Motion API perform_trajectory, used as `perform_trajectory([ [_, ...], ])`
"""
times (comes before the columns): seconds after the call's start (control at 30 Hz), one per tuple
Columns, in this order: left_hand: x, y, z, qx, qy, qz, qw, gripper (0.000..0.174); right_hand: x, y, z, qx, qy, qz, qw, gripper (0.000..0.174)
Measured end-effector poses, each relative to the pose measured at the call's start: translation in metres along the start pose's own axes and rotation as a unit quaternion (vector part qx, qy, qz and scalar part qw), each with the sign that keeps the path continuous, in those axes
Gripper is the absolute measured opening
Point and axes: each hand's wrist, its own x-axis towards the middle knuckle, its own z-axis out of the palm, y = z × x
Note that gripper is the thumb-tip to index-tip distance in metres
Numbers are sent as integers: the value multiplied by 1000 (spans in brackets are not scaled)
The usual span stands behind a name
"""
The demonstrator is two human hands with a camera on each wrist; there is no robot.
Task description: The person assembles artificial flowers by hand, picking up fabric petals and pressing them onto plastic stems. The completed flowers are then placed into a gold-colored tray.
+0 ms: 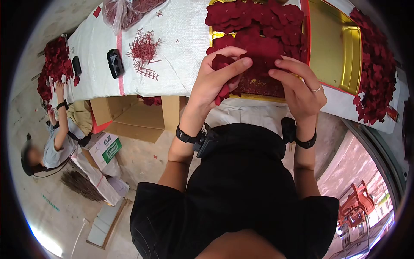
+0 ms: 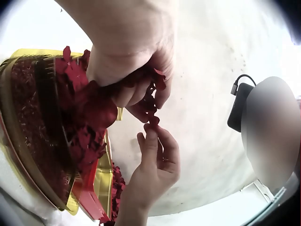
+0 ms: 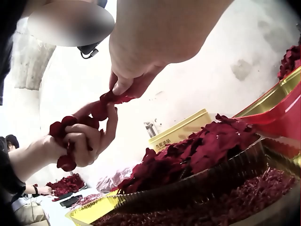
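Observation:
My left hand curls round a bunch of dark red fabric petals, some poking out below its palm. Opposite it, my right hand pinches a petal piece between thumb and fingers, at the left fingertips. A ring is on one right finger. Both hands are raised over the near side of a gold tray. The tray's far part is heaped with flower-shaped red petals; its near compartment contains thin red scraps.
Right of the tray sits a gold-lined red box, beside another petal pile. Leftward on the white-covered table lie red stem-like scraps, a black object and a plastic bag. Another person works at the far left; a cardboard box stands below.

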Motion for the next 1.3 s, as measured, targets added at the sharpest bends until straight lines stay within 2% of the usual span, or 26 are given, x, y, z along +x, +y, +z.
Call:
perform_trajectory([
  [0.2,-1,1,2,39,-21,-13,999,35,-2,4,2,0,21,13,1000,24],
  [0.3,-3,-2,4,78,-14,33,996,38,-2,3,0,0,19,22,1000,25],
  [0.4,-1,2,2,36,-29,-7,999,32,-2,2,-2,-1,14,30,999,26],
  [0.53,1,-3,4,84,27,16,996,20,-2,2,-4,0,14,28,1000,26],
  [0.6,2,-3,7,116,58,28,991,16,2,-1,-6,34,34,62,997,24],
  [0.73,3,-6,9,148,49,73,985,14,0,-2,-11,143,86,131,977,21],
  [0.83,4,-7,10,178,49,71,980,14,-3,-5,-4,324,167,220,905,25],
  [0.87,4,-8,11,185,59,79,978,14,-4,0,-2,377,159,196,891,30],
  [0.97,1,-6,17,202,81,87,972,15,-5,0,-1,493,101,194,842,31],
  [1.07,-1,-5,19,195,82,98,972,15,-1,-4,-4,537,-11,271,799,30],
  [1.17,-2,-6,17,172,70,102,977,16,0,-7,-1,463,-15,349,814,30],
  [1.3,2,-11,16,158,88,126,975,15,-1,-5,1,395,-8,347,850,27],
])
